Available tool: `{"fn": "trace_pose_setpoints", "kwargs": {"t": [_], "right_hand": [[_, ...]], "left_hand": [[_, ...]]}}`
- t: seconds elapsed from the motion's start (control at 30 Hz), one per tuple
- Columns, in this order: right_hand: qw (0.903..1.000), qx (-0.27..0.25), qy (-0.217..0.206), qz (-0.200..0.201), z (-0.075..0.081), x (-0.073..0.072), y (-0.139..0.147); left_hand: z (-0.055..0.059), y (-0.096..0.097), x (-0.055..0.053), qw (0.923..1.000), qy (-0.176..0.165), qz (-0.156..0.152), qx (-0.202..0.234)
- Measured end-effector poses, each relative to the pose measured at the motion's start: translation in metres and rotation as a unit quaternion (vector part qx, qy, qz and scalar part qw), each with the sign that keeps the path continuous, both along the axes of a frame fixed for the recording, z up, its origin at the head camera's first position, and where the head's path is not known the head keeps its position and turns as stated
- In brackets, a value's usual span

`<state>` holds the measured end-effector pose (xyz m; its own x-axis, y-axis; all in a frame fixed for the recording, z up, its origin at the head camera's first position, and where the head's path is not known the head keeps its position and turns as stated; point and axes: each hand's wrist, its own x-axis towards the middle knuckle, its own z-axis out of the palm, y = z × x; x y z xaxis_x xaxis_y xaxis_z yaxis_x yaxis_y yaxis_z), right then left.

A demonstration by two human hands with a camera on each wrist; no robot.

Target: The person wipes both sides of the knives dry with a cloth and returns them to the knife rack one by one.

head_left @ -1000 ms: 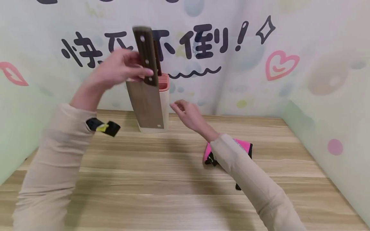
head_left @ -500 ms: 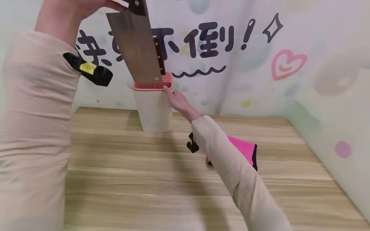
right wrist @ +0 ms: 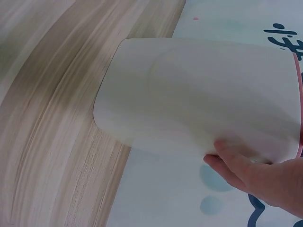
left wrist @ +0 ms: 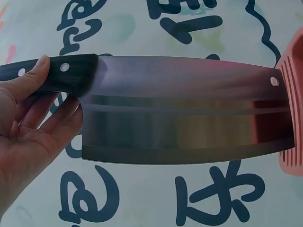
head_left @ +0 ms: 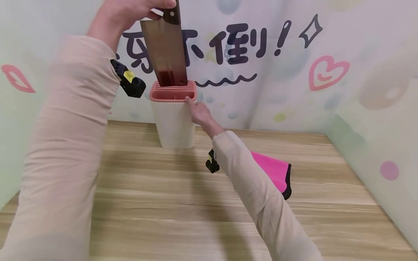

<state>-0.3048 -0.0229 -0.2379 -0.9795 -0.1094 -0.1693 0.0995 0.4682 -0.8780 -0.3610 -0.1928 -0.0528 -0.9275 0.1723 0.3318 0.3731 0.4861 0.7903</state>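
My left hand (head_left: 130, 12) grips the dark handle of a cleaver (left wrist: 189, 109), which hangs blade-down over a white knife block (head_left: 176, 125). In the left wrist view the blade's end is right at the slotted pink top (left wrist: 297, 104) of the block, and the thumb lies along the riveted handle. My right hand (head_left: 200, 113) holds the block's right upper edge, its thumb at the pink rim. In the right wrist view the fingers (right wrist: 232, 161) rest against the white side wall. The front compartments of the top show below the blade.
A pink cloth item with black edging (head_left: 272, 170) lies on the wooden table (head_left: 156, 203), partly under the right sleeve. A printed wall sheet (head_left: 277, 90) stands close behind the block. Black wrist cameras (head_left: 132, 83) hang at both cuffs.
The left hand has raised the cleaver from in front of the block, then moved its blade back over the slots. The right hand has come to the block's rim and stayed there.
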Motion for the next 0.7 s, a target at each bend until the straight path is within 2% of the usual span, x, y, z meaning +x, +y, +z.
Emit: {"fn": "trace_pose_setpoints", "kwargs": {"t": [0.03, 0.07, 0.13, 0.17, 0.2, 0.27, 0.3, 0.37, 0.43, 0.5, 0.6, 0.63, 0.7], "right_hand": [[1.0000, 0.005, 0.004, 0.001, 0.000, 0.001, 0.000], [0.9999, 0.008, 0.009, 0.002, 0.000, 0.002, 0.001], [0.9998, 0.008, 0.016, 0.003, 0.000, 0.003, 0.002], [0.9998, 0.006, 0.017, 0.005, 0.000, 0.004, 0.002], [0.9998, 0.005, 0.019, 0.007, 0.000, 0.004, 0.003], [0.9998, 0.001, 0.019, 0.011, 0.000, 0.006, 0.004], [0.9997, 0.000, 0.020, 0.013, 0.000, 0.006, 0.005], [0.9996, 0.001, 0.022, 0.015, 0.001, 0.007, 0.006], [0.9996, 0.002, 0.023, 0.015, 0.001, 0.007, 0.006], [0.9997, 0.002, 0.022, 0.013, 0.001, 0.008, 0.007], [0.9997, 0.000, 0.019, 0.014, 0.000, 0.008, 0.005], [0.9997, -0.001, 0.018, 0.015, 0.000, 0.008, 0.004], [0.9997, 0.000, 0.016, 0.019, 0.000, 0.007, 0.002]], "left_hand": [[-0.001, -0.001, -0.008, 1.0000, -0.003, 0.001, 0.002], [-0.004, -0.005, -0.025, 0.9999, -0.008, -0.008, 0.004], [-0.010, -0.015, -0.066, 0.9996, -0.019, -0.020, 0.010], [-0.012, -0.018, -0.081, 0.9991, -0.025, -0.032, 0.013], [-0.013, -0.019, -0.088, 0.9988, -0.029, -0.038, 0.014], [-0.013, -0.012, -0.079, 0.9983, -0.040, -0.040, 0.010], [-0.012, -0.003, -0.060, 0.9986, -0.042, -0.032, 0.003], [-0.009, 0.017, -0.009, 0.9987, -0.045, -0.013, -0.018], [-0.011, 0.030, 0.023, 0.9985, -0.049, -0.001, -0.024], [-0.018, 0.034, 0.031, 0.9978, -0.057, 0.008, -0.035], [-0.036, 0.033, 0.027, 0.9953, -0.078, 0.019, -0.055], [-0.041, 0.034, 0.028, 0.9929, -0.090, 0.029, -0.073], [-0.056, 0.030, 0.024, 0.9910, -0.104, 0.028, -0.080]]}}
